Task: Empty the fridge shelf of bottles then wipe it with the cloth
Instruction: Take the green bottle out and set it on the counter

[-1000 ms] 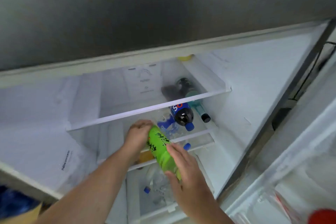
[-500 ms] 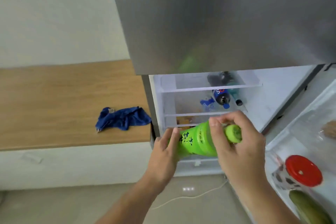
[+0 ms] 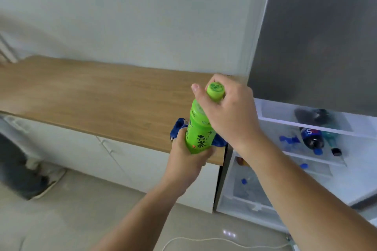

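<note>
Both hands hold a green tea bottle (image 3: 199,130) nearly upright over the right end of the wooden counter (image 3: 98,96). My left hand (image 3: 190,159) grips its base; my right hand (image 3: 228,112) wraps its neck below the green cap. A blue cloth (image 3: 179,126) lies on the counter, mostly hidden behind the bottle. In the open fridge at right, a dark cola bottle (image 3: 311,137) with a blue cap, a teal bottle (image 3: 331,142) with a black cap and a clear bottle (image 3: 287,141) lie on the glass shelf (image 3: 326,160).
The grey upper fridge door (image 3: 318,32) hangs above the open compartment. Lower fridge shelves hold items with blue caps (image 3: 243,181). White cabinets (image 3: 114,155) sit under the counter. A white cable (image 3: 204,240) runs over the floor. A dark object (image 3: 16,171) stands at the left.
The green bottle has come out of the fridge, swung left and gone from lying sideways to nearly upright over the counter. My view has turned left toward the counter.
</note>
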